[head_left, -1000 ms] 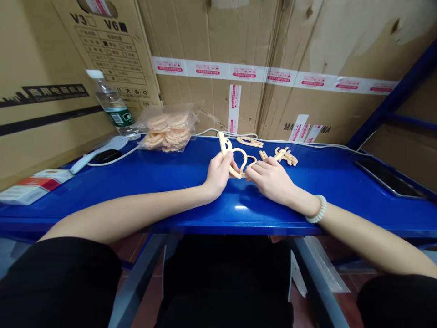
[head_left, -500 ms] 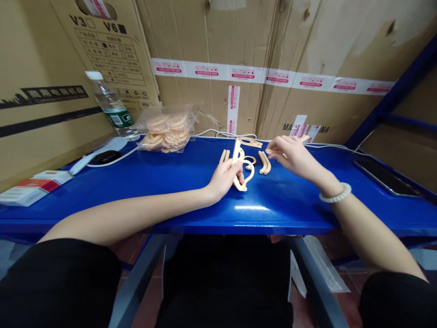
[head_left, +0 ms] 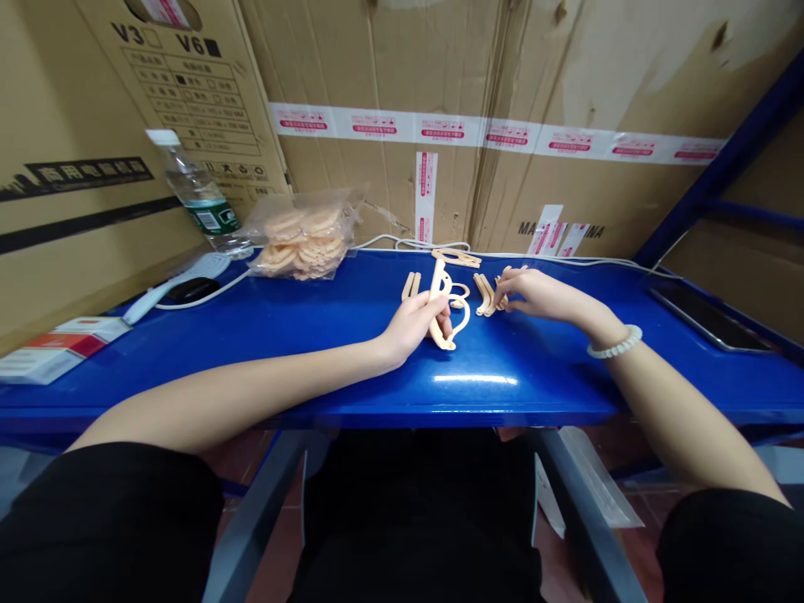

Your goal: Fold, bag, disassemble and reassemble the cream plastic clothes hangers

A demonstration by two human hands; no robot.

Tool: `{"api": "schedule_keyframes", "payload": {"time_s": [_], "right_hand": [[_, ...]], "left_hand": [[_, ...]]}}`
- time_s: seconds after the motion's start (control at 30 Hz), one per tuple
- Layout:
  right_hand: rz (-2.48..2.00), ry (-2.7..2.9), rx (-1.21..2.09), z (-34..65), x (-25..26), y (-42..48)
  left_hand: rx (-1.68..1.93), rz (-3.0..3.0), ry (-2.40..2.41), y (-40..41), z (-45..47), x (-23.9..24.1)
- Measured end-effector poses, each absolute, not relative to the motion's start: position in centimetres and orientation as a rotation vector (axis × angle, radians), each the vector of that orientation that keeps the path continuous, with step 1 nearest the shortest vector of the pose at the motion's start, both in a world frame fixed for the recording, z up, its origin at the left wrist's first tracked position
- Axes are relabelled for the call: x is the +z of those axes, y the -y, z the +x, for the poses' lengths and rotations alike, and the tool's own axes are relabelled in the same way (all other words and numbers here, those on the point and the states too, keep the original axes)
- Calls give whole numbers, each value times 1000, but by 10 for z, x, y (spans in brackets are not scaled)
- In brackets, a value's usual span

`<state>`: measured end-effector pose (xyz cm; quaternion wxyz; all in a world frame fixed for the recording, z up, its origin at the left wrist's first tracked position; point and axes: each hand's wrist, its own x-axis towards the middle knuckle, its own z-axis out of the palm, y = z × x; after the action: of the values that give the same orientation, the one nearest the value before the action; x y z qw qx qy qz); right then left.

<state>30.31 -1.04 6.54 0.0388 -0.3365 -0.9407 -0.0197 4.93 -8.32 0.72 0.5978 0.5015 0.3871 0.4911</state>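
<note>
My left hand is closed around a beige plastic frame piece that stands on edge on the blue table. My right hand, with a white bead bracelet on the wrist, pinches a small curved beige strip lying just right of the frame. Two more curved strips lie left of the frame. Another beige frame part lies flat further back, near the cardboard wall.
A clear bag of beige parts and a water bottle stand at the back left. A white handled device, a black object and a red-and-white box lie on the left. A tablet lies on the right. Cardboard boxes wall the back.
My right hand left the frame, reached to the loose pieces at the back right, then came back down onto the curved strips beside the frame. My left hand turned the frame upright and holds it.
</note>
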Motion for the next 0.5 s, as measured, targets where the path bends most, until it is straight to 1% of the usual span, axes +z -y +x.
{"api": "schedule_keyframes", "payload": {"time_s": [0.33, 0.5], "right_hand": [[-1257, 2832, 107, 295, 69, 21], [-1294, 2834, -148, 291, 58, 19]], "left_hand": [[1139, 1151, -891, 84, 50, 8], [1139, 1164, -878, 84, 50, 9]]}}
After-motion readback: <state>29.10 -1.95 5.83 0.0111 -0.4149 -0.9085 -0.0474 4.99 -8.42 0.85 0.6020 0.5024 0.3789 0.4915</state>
